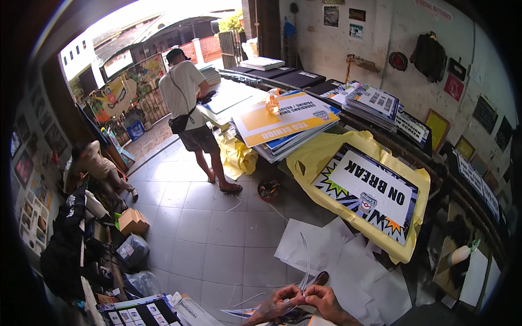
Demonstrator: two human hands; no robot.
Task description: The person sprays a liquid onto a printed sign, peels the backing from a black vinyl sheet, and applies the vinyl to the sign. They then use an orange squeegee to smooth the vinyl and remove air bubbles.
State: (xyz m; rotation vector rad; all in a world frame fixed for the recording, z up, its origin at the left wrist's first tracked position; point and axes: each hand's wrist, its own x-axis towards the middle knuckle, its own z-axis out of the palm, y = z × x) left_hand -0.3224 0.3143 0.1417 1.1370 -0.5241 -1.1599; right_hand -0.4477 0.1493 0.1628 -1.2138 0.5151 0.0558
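Note:
At the lower edge, my left hand [280,304] and my right hand [328,305] meet with fingertips pinched together. Between them are thin white strips [305,261], long and narrow, which rise from the fingers and curve upward. Both hands appear to grip the strips close to one another. A few pale strip ends trail to the left of my left hand. What lies under my hands is partly hidden; some printed sheet edges show beside my left wrist.
White paper sheets [348,271] lie on the tiled floor [217,233]. To the right, a printed board [375,190] rests on yellow wrapping [418,217]. Stacked boards [288,117] carry an orange spray bottle [273,102]. One person [187,98] stands at the table; another [100,165] sits left.

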